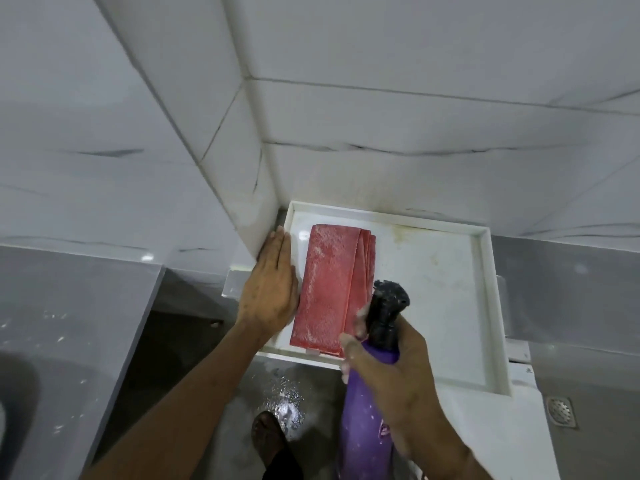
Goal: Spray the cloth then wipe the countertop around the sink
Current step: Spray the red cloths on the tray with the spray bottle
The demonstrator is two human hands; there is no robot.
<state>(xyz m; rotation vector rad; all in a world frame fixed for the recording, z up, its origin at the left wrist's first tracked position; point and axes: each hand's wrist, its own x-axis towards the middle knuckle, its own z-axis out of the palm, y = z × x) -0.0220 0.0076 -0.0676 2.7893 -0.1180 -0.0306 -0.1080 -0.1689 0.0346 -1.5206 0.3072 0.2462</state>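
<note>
Nearest to the person, the right hand [391, 362] is closed around the neck of a purple spray bottle [363, 420], with the fingers wrapped just under its black nozzle [389, 299]. The nozzle points forward, toward the far end of the red cloth [332, 289]. Below the hands there is a wet floor [284, 400], a foot [268, 436] and, to the right of the right hand, a floor drain [561, 410]. A little further, the left hand [272, 289] lies flat and released, with straight fingers, on the left rim of a shallow white tray [450, 306], just beside the cloth; I cannot tell if it touches the cloth. The cloth is folded in a long strip and lies inside the tray, between the two hands. White droplets or foam show on its surface. The rest of the tray, to the right of the cloth, holds nothing, only some yellowish stains. Beyond the tray the tiled wall [415, 133] makes a corner. Far to the left of the left hand, the grey worktop [69, 323] runs to the frame edge, where a dark curve may be the sink. I judge the spraying step is in hand. The next move probably needs the bottle put down, then the damp cloth gripped and carried to that worktop for wiping.
</note>
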